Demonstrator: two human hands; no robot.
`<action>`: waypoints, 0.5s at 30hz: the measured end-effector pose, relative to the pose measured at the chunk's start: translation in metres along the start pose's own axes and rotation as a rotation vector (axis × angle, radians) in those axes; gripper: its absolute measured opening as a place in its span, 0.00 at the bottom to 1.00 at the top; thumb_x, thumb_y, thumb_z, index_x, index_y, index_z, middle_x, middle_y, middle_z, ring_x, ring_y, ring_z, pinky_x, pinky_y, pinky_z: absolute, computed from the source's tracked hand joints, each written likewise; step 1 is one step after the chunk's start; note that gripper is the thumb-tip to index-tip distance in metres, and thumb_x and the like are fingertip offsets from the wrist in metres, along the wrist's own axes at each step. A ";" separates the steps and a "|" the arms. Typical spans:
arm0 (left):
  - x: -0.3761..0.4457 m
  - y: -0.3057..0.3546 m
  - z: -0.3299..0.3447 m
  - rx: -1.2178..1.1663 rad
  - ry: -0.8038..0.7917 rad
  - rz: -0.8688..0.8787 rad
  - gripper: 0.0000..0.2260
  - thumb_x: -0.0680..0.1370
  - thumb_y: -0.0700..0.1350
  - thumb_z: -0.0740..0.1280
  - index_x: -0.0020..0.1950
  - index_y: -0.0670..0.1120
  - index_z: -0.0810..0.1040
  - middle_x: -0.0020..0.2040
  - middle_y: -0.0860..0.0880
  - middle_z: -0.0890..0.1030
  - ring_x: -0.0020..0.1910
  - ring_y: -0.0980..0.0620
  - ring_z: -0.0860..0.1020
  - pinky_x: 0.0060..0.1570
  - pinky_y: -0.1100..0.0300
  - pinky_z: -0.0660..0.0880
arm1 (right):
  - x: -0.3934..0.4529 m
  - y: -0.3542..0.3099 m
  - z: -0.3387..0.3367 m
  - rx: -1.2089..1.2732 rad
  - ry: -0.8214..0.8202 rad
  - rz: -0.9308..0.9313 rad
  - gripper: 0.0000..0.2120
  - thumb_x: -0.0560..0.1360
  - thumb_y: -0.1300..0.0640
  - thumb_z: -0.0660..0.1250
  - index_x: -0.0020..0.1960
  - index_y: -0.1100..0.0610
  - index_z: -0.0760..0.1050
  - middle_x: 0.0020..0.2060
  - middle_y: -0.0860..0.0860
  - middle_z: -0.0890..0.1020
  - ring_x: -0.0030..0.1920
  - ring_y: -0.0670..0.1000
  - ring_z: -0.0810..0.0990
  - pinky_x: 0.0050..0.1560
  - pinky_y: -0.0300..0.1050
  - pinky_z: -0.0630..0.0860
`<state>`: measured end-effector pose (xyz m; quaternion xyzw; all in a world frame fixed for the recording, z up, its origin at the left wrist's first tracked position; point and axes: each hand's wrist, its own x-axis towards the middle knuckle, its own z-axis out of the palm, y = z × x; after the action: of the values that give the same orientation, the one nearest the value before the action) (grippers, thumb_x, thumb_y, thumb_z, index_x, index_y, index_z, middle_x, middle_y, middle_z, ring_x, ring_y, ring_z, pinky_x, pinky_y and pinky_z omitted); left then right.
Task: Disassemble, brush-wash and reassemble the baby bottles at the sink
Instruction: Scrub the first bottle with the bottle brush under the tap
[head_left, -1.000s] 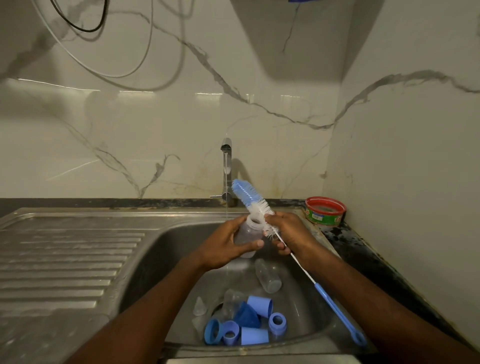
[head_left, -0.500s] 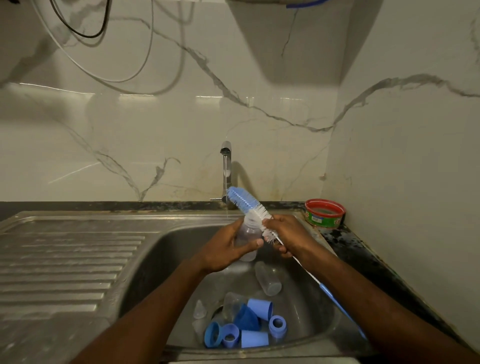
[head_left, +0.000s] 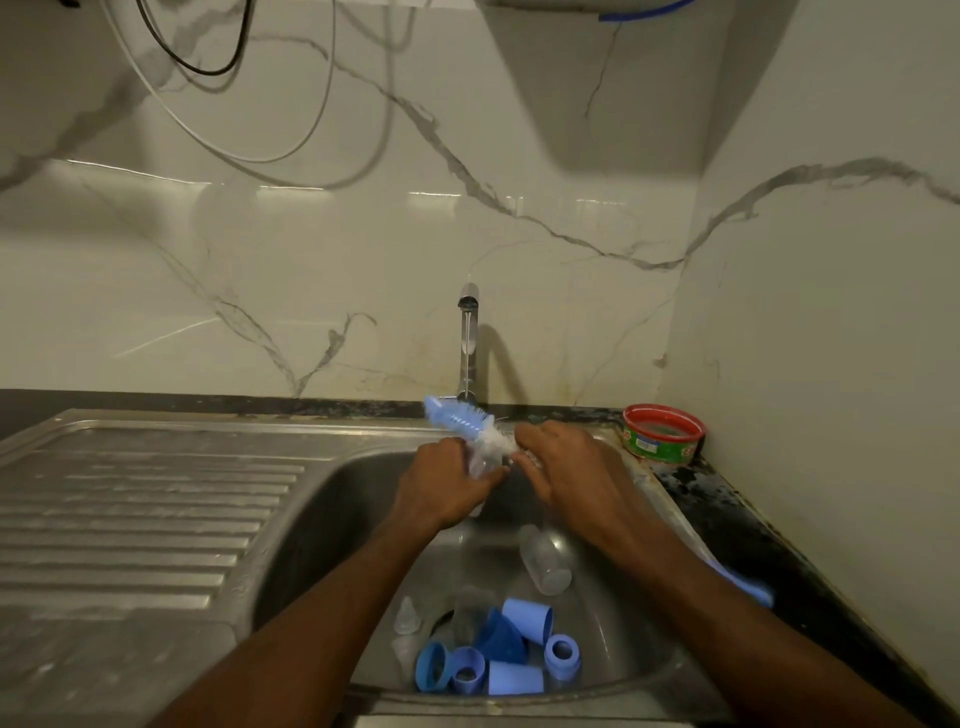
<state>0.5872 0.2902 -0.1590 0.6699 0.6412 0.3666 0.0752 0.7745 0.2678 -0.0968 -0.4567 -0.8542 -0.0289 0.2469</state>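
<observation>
I see the left hand (head_left: 441, 491) gripping a clear plastic baby bottle (head_left: 484, 462) over the steel sink (head_left: 322, 499), mostly hidden. The right hand (head_left: 569, 467) holds the blue-and-white bottle brush (head_left: 460, 415), its wire stem covered and its bristles blurred.

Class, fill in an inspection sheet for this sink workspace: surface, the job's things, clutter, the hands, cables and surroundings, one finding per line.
Surface: steel sink with a ribbed draining board on its left, set in a dark counter.
Job's things: clear bottle held over the basin; bottle brush lying across its mouth; another clear bottle lying in the basin; blue caps and rings and a clear teat near the drain.
Clutter: red-rimmed tub on the counter corner.
Hands: left hand grips the bottle; right hand holds the brush near its bristles.
Cables: black and white cables loop on the wall above.
Surroundings: marble-look wall; tap running thinly.
</observation>
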 end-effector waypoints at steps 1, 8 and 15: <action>-0.001 0.000 0.000 -0.019 -0.010 0.019 0.23 0.77 0.64 0.67 0.64 0.49 0.77 0.58 0.48 0.82 0.53 0.55 0.79 0.56 0.56 0.77 | -0.001 -0.001 0.000 -0.033 -0.026 0.009 0.16 0.83 0.48 0.63 0.70 0.49 0.70 0.65 0.51 0.77 0.61 0.52 0.77 0.62 0.48 0.75; -0.006 0.012 0.001 0.208 -0.011 0.167 0.23 0.75 0.63 0.71 0.63 0.51 0.76 0.55 0.52 0.81 0.51 0.56 0.79 0.53 0.59 0.76 | 0.001 0.001 -0.003 -0.109 0.089 0.100 0.12 0.81 0.47 0.64 0.63 0.48 0.74 0.55 0.50 0.82 0.50 0.52 0.81 0.50 0.49 0.80; 0.004 -0.016 -0.001 0.062 -0.021 0.005 0.22 0.77 0.67 0.65 0.57 0.49 0.77 0.51 0.51 0.83 0.45 0.58 0.79 0.46 0.60 0.77 | -0.008 0.001 0.003 -0.100 0.060 0.097 0.13 0.82 0.46 0.64 0.64 0.48 0.75 0.54 0.48 0.83 0.44 0.46 0.75 0.37 0.36 0.67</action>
<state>0.5729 0.2963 -0.1659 0.6774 0.6497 0.3397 0.0605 0.7781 0.2631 -0.1035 -0.5084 -0.8206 -0.0730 0.2506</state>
